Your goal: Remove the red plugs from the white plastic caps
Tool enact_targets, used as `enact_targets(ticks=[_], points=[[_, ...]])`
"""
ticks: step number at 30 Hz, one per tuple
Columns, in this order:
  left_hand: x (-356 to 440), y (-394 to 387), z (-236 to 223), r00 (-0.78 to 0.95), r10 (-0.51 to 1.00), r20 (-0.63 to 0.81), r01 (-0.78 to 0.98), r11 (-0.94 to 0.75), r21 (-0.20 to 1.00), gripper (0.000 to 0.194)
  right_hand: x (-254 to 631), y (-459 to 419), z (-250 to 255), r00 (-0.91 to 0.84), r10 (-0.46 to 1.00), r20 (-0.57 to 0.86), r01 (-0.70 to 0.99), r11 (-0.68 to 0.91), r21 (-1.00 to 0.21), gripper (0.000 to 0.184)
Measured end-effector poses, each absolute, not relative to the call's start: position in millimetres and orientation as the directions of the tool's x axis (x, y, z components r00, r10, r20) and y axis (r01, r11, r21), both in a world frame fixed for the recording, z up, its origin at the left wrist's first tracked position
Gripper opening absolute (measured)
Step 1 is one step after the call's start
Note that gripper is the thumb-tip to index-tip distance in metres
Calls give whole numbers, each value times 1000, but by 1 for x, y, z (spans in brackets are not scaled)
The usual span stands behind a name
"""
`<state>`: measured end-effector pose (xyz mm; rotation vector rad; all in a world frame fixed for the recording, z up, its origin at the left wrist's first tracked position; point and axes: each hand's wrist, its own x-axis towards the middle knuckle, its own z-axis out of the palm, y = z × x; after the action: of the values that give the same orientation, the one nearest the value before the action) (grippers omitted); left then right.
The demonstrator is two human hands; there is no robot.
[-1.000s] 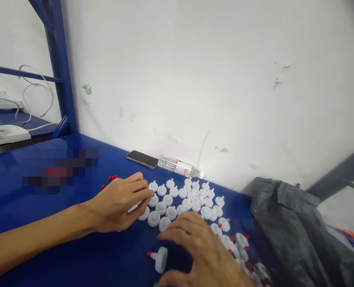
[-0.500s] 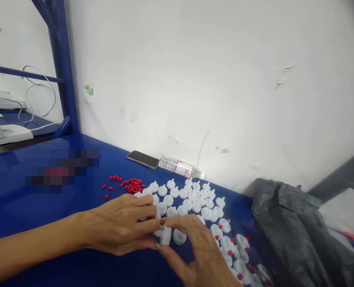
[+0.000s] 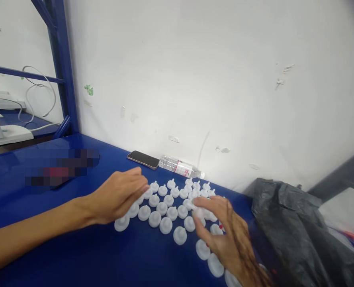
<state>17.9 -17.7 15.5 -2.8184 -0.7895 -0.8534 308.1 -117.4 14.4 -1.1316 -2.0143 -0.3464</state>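
Several white round plastic pieces (image 3: 166,208) with short stems stand in rows on the blue tabletop (image 3: 75,255). My left hand (image 3: 121,197) reaches in from the left and rests at the rows' left end, fingers bent together and pointing down; anything under them is hidden. My right hand (image 3: 224,233), blurred by motion, is at the right of the rows, with thumb and fingertips pinched on one white piece (image 3: 198,211). More white pieces (image 3: 208,257) lie loose below that hand.
A dark phone (image 3: 143,159) and a lying water bottle (image 3: 179,167) sit by the white wall. A crumpled black plastic bag (image 3: 296,227) fills the right side. A blue frame post (image 3: 60,67) stands at the left, with white devices and cables (image 3: 6,133) beyond.
My hands, joined over one white piece half a second ago, have parted. The left went back up to the pile of red bits and now covers it. The right swung rightward with a white piece.
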Motion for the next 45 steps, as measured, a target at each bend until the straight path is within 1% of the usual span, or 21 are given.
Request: enact_targets(ticks=[3, 5, 7, 9, 11, 15, 18, 20, 21, 22, 24, 26, 32, 39, 41, 45], points=[[16, -4, 20, 666, 579, 471, 621, -779, 80, 38, 326, -111, 15, -248, 652, 717, 863, 485, -142, 22], [15, 3, 15, 639, 640, 428, 688, -724, 56, 33, 328, -110, 13, -246, 675, 696, 864, 479, -158, 18], [13, 8, 8, 638, 665, 387, 714, -699, 25, 28, 327, -110, 12, -251, 700, 669, 856, 484, -185, 16], [12, 11, 0, 649, 673, 356, 719, -695, 2, 25, 325, -110, 11, -247, 735, 632, 847, 480, -227, 15], [10, 14, -5, 644, 679, 352, 726, -687, -3, 23, 324, -111, 11, -229, 778, 585, 845, 458, -277, 11], [8, 17, -7, 605, 698, 382, 745, -666, 37, 26, 326, -112, 14, -236, 835, 497, 837, 434, -332, 5], [8, 18, -5, 586, 724, 364, 758, -648, 70, 22, 326, -113, 16, -251, 862, 441, 829, 426, -362, 7], [8, 19, -4, 586, 729, 355, 762, -644, 64, 22, 325, -114, 17, -259, 881, 395, 825, 415, -383, 5], [7, 19, -5, 587, 726, 357, 763, -644, 55, 23, 325, -115, 18, -263, 888, 377, 827, 409, -385, 2], [7, 19, -5, 590, 722, 362, 762, -646, 47, 24, 324, -115, 18, -267, 891, 366, 831, 406, -381, 4], [7, 19, -6, 598, 713, 367, 758, -651, 30, 26, 323, -117, 20, -267, 893, 363, 839, 401, -368, 14], [6, 20, -8, 606, 708, 364, 755, -655, 18, 26, 323, -119, 22, -272, 894, 357, 840, 402, -365, 17], [6, 21, -11, 599, 723, 343, 772, -636, -7, 24, 326, -119, 22, -287, 912, 291, 833, 388, -395, 6], [7, 22, -13, 594, 728, 344, 779, -627, -18, 22, 318, -119, 25, -291, 951, 102, 859, 307, -410, 7], [6, 22, -14, 594, 728, 344, 779, -627, -17, 23, 316, -121, 28, -286, 955, 79, 862, 292, -414, 8], [5, 22, -16, 593, 730, 340, 780, -626, -14, 22, 318, -121, 26, -290, 954, 77, 863, 295, -409, 9]])
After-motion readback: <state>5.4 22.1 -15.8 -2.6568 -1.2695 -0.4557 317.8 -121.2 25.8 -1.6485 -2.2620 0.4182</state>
